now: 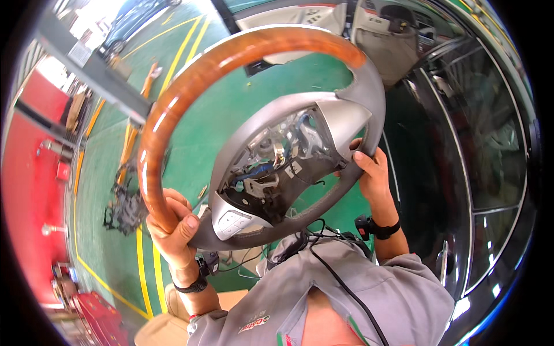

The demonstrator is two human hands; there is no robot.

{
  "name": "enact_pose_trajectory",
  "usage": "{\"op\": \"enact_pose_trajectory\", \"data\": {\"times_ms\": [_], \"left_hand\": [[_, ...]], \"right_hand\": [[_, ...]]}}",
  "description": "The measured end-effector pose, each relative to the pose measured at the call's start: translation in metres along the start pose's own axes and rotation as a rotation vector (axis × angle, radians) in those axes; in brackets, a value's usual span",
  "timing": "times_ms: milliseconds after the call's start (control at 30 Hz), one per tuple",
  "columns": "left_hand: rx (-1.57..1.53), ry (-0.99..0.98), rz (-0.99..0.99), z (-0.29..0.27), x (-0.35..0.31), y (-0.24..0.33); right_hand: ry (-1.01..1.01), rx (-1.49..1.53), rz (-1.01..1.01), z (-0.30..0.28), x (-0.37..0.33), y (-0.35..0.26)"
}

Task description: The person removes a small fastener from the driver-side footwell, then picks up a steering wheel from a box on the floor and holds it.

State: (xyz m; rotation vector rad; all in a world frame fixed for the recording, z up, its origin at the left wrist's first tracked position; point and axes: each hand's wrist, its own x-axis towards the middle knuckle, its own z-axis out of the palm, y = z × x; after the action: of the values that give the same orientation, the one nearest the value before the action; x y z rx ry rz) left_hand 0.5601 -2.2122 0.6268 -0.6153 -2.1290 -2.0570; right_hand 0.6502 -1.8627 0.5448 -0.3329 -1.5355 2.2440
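Observation:
A steering wheel [260, 234] with a glossy wood-look upper rim and grey lower rim is held up in front of me, tilted. Its hub is uncovered, showing metal brackets, wiring and a blue part; silver trim with buttons sits on the lower left spoke. My left hand [174, 228] is closed around the rim where wood meets grey, thumb on the near side. My right hand [372, 170] grips the grey rim on the right, thumb in front, other fingers mostly hidden behind it. Both wrists wear black straps with small devices.
A dark car [444, 173] with an open door stands close at my right. Dark dismantled parts [124, 207] lie on the green floor at left, near a grey lift post [95, 75]. A beige seat [158, 331] is at lower left, beside a red cabinet [95, 317]. A cable hangs over my chest.

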Motion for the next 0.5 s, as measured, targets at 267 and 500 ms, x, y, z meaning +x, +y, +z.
{"op": "enact_pose_trajectory", "data": {"times_ms": [267, 500], "left_hand": [[-0.055, -0.266, 0.078, 0.009, 0.099, -0.014], [-0.018, -0.497, 0.029, 0.039, 0.189, -0.049]], "right_hand": [[0.446, -0.009, -0.115, 0.009, 0.010, 0.005], [0.604, 0.042, -0.115, 0.000, 0.039, -0.004]]}}
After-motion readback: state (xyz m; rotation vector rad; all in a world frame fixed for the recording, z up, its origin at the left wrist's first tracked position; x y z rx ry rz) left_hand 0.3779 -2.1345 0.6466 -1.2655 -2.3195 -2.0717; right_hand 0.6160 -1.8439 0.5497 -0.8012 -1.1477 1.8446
